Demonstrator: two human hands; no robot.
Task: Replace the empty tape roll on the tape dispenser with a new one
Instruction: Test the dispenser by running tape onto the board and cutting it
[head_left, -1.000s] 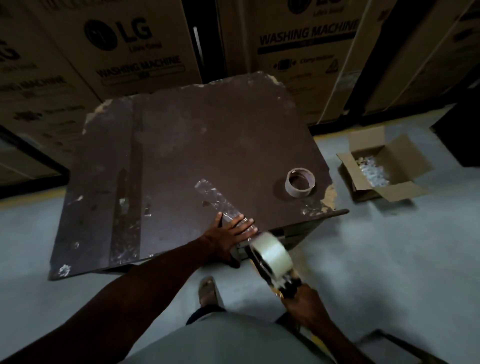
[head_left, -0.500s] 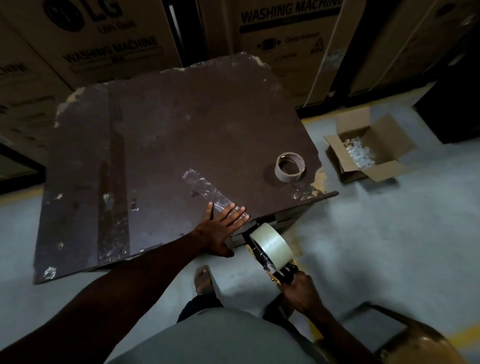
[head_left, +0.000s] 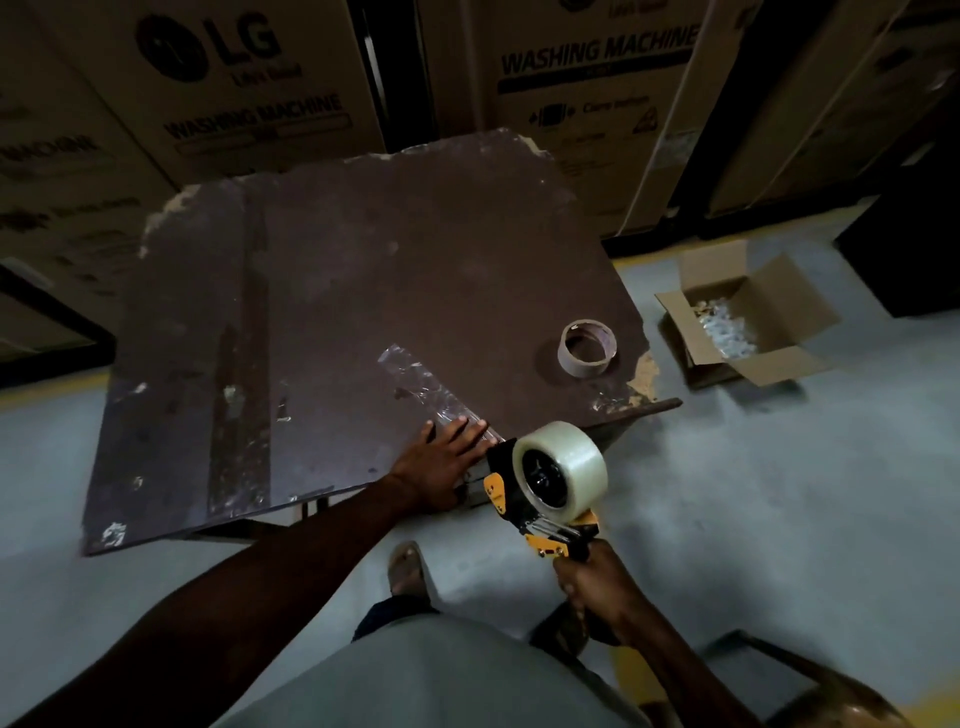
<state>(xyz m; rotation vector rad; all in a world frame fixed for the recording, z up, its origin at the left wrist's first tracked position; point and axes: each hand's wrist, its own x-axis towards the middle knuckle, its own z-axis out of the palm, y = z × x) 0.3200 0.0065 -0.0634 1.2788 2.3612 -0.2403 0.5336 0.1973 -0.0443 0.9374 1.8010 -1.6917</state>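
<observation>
New roll (head_left: 563, 470) mounted on dispenser (head_left: 524, 499), right hand (head_left: 597, 587) fisted around its handle; left hand (head_left: 441, 467), fingers spread, pins tape strip (head_left: 421, 387) at desk (head_left: 337, 291) near edge. Testing stage; next, cut strip. Empty core (head_left: 587, 347) near right corner.

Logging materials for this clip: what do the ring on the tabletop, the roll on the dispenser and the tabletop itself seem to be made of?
The small tan empty ring looks like matte cardboard, a bare hollow core. The fat translucent whitish roll on the black-and-yellow tape dispenser appears to be glossy clear plastic tape. The dark brown tabletop is probably laminated particle board: chipped edges show pale crumbly core.
</observation>
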